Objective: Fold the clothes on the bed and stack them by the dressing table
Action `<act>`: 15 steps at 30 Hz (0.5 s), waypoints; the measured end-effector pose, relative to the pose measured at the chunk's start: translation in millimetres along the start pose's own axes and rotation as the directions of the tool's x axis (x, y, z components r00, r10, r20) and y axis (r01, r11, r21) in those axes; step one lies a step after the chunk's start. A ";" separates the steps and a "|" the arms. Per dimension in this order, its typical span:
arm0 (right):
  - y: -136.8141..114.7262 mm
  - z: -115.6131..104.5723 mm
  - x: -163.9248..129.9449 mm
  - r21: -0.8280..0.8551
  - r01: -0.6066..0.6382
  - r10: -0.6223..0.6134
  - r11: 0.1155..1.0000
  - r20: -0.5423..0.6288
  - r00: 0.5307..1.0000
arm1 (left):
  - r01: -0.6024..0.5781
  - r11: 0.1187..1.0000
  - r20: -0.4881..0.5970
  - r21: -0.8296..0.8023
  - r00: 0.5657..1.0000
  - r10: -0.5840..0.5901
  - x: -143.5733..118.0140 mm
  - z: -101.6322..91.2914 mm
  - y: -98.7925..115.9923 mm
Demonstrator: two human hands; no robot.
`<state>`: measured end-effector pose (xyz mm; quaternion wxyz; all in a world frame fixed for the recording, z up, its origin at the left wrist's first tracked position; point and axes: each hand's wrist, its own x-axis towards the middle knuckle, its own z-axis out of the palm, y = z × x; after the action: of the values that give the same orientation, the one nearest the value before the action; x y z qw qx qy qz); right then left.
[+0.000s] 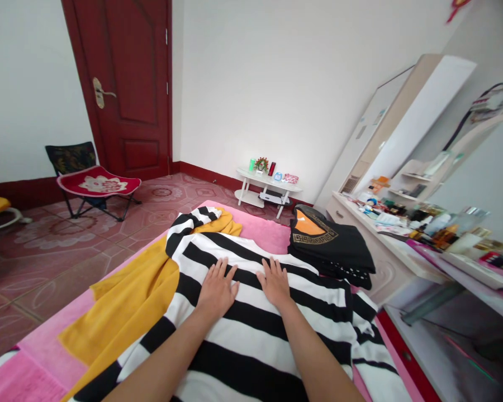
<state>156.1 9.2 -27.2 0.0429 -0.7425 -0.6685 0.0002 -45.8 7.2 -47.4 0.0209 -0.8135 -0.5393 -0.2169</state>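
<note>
Through the head camera, I see a black-and-white striped sweater (251,301) spread across a pink cover (272,233), its neckline at the far end. My left hand (218,287) and right hand (274,282) both rest palm-down on the sweater's upper part, a little apart. The fingers of each are extended flat and slightly spread, gripping nothing.

A mustard-yellow garment (138,304) lies directly left of the sweater, touching it. Just past the sweater's far right shoulder sits a stack of folded black clothes (356,245); the top piece shows orange at the neck and gold patterned trim. Well beyond the sweater are a dark red door (140,89) and a red-seated folding chair (98,181), both to its left, and a low white tabletop (245,173) straight ahead. Right of the sweater stands a pale dresser (360,226) crowded with bottles.
</note>
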 end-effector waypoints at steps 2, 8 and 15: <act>-3.6 -1.8 -22.3 0.012 0.000 -0.001 1.000 0.008 1.000 | -0.002 1.000 0.001 0.003 1.000 0.002 -0.9 -1.0 1.0; -21.9 -12.8 -104.1 0.143 0.009 -0.011 0.990 0.012 1.000 | -0.004 0.999 0.023 0.052 1.000 0.003 -6.4 -2.3 6.4; -65.4 -133.8 -200.5 0.870 0.108 -0.278 0.481 0.035 0.960 | -0.011 0.991 0.051 0.137 0.999 0.004 -19.0 0.0 12.3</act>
<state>77.5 -191.5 98.9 0.3482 -0.5390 -0.6597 0.3911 -41.1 -14.5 -52.1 0.0639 -0.8173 -0.5503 -0.1586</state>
